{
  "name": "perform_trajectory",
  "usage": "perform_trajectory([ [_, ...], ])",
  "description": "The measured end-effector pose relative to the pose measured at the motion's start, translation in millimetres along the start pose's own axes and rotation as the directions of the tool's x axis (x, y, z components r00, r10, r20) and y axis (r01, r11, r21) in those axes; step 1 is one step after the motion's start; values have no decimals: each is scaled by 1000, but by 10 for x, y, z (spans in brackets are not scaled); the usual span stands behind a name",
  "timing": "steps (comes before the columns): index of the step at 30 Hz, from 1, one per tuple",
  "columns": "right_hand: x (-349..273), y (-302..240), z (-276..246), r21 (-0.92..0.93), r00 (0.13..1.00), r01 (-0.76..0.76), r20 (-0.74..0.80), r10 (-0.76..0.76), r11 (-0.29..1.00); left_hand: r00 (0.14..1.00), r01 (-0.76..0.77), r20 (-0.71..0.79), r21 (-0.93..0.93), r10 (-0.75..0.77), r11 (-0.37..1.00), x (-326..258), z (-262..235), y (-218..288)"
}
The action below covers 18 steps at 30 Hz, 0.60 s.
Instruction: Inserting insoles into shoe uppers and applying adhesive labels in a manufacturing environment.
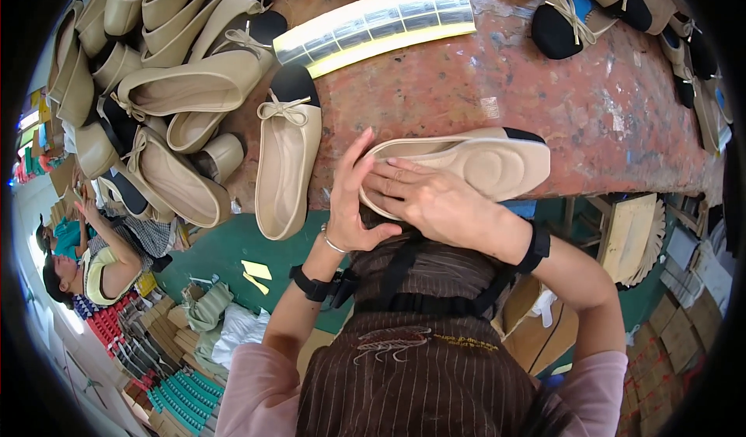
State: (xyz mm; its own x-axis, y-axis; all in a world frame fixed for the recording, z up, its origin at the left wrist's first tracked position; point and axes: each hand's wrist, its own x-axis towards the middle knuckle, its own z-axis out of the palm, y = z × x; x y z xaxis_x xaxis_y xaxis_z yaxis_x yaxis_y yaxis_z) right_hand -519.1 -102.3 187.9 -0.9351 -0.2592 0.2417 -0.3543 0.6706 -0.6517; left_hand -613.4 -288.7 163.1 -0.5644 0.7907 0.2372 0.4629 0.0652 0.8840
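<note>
A beige ballet flat (435,143) lies sideways at the table's near edge, its black toe to the right. A beige insole (501,169) with an oval raised pad covers its front part and reaches over the toe. My right hand (435,204) lies over the heel part, its fingers stretched out flat inside the shoe. Around the heel end, my left hand (350,200) is open, with fingers raised and thumb apart. What lies under my right fingers is hidden. Left of my hands, another beige flat (287,157) with a bow and black toe points away from me.
Beige shoes (186,87) are heaped on the table's left. A sheet of silvery labels (381,29) lies at the back of the worn red table (435,87). More black-toed flats (567,25) stand at the far right. A co-worker (85,274) is at the left.
</note>
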Motion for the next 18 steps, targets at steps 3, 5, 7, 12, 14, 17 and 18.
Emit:
perform_trajectory([
  [3,25,-88,109,5,995,-85,58,85,996,998,-56,5,72,56,996,40,-24,-1],
  [5,50,-198,116,-86,977,-204,42,208,975,998,-42,-39,56,45,998,24,39,-40],
  [7,43,-275,119,-156,974,-219,23,225,963,993,-36,-104,98,46,995,34,88,-27],
  [12,-312,-327,-174,-351,937,-339,-40,348,873,985,-27,-166,110,45,994,56,107,33],
  [14,-232,-401,-120,-411,939,-332,-62,337,849,982,-19,-181,185,54,982,59,107,43],
  [17,-178,-366,-218,-451,927,-332,6,375,829,980,83,-194,197,-44,977,54,171,127],
  [18,-208,-285,-276,-449,911,-411,-162,380,794,981,64,-191,195,-26,979,52,233,230],
])
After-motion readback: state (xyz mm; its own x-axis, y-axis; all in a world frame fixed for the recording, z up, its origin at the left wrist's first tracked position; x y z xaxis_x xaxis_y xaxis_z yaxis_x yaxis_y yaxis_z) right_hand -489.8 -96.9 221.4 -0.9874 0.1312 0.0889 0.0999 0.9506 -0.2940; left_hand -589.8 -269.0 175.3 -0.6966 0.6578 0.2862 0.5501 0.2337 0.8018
